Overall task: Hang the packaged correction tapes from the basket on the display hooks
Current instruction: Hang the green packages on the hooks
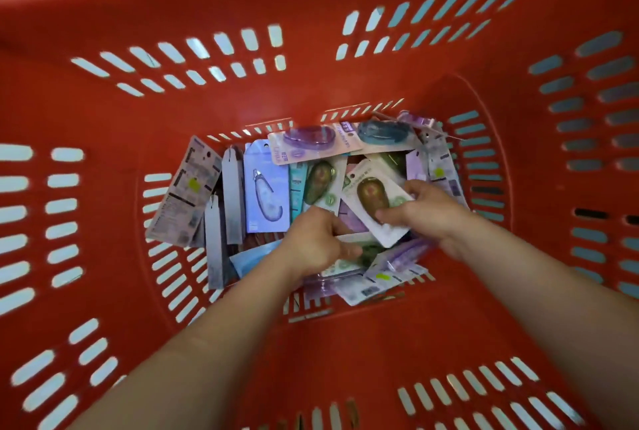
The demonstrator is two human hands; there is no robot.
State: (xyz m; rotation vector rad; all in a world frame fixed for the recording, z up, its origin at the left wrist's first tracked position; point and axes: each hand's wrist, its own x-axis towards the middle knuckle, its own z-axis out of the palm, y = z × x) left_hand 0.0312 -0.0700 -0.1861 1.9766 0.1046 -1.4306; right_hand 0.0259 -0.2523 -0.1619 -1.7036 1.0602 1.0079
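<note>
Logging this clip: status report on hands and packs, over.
Right hand pinches white card pack of olive-green oval correction tape. Left hand down among loose packs, grip unclear. Both deep in red slotted plastic basket; nothing over held pack.

basket (311, 49): red plastic, smooth, slotted | correction tape packs (266, 184): glossy card, clear blister

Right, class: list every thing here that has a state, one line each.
red basket: holds a pile of correction tape packs.
right hand: pinches the green correction tape pack.
green correction tape pack: tilted, face up, held.
left hand: curled among packs; grip unclear.
blue correction tape pack: face up, untouched.
</note>
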